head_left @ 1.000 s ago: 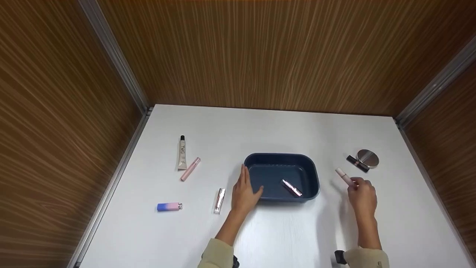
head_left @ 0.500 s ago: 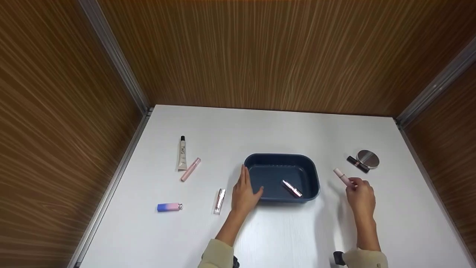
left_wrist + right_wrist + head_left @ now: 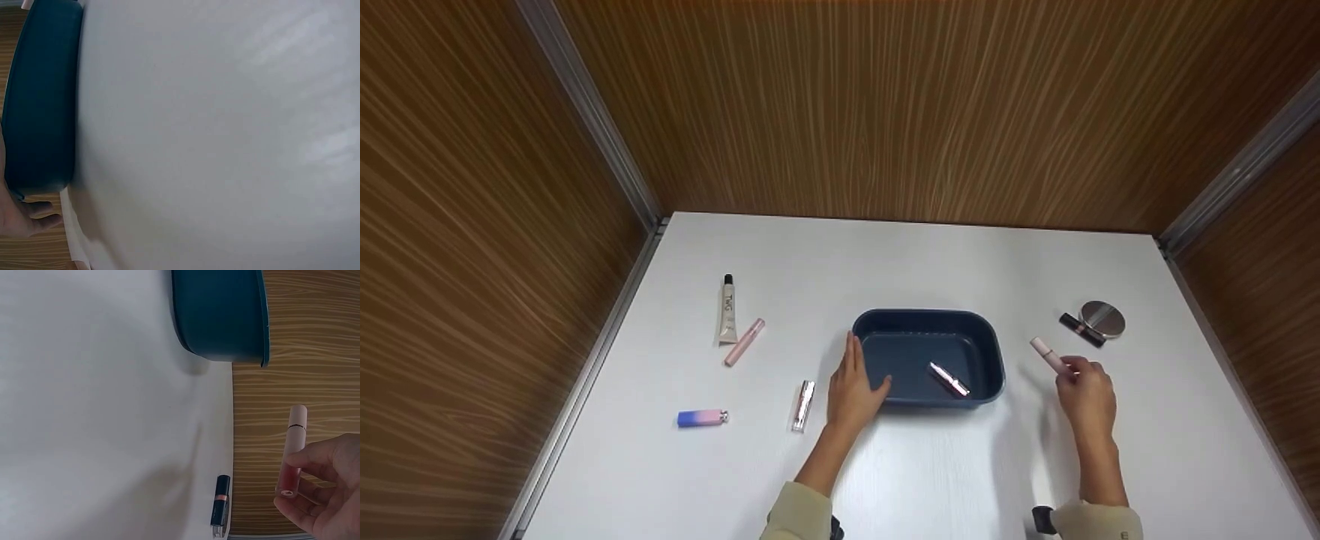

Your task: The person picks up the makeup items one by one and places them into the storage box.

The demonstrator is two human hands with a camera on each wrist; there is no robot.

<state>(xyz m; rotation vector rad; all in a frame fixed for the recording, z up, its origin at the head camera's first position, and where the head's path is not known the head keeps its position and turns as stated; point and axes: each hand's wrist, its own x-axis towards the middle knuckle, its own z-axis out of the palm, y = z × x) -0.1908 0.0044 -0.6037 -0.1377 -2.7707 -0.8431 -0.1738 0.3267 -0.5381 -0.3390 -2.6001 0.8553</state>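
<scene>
My left hand [image 3: 853, 394] rests against the left side and near-left corner of a dark blue rectangular basin [image 3: 988, 330], fingers straight along its rim and thumb spread over the near side. A shiny pink lipstick tube [image 3: 949, 379] lies inside, towards the right. To the right of the basin, my right hand [image 3: 1087, 394] pinches a lip gloss tube [image 3: 295, 439] near its lower end. The tube has a pale pink cap and a red, see-through body, and tilts up towards the basin, raised above the table. In the right wrist view, thumb and fingers press it from opposite sides.
A round compact [image 3: 1102, 319] and a black lipstick [image 3: 1081, 330] lie at the right. On the left are a cream squeeze tube [image 3: 727, 311], a pink slim tube [image 3: 744, 343], a blue-pink lipstick [image 3: 702, 418] and a silvery tube [image 3: 803, 406]. Wood-grain panels [image 3: 885, 112] border the table.
My right hand has shifted slightly left, towards the basin, with the lip gloss tube still pinched. The left hand and the basin stay where they were.
</scene>
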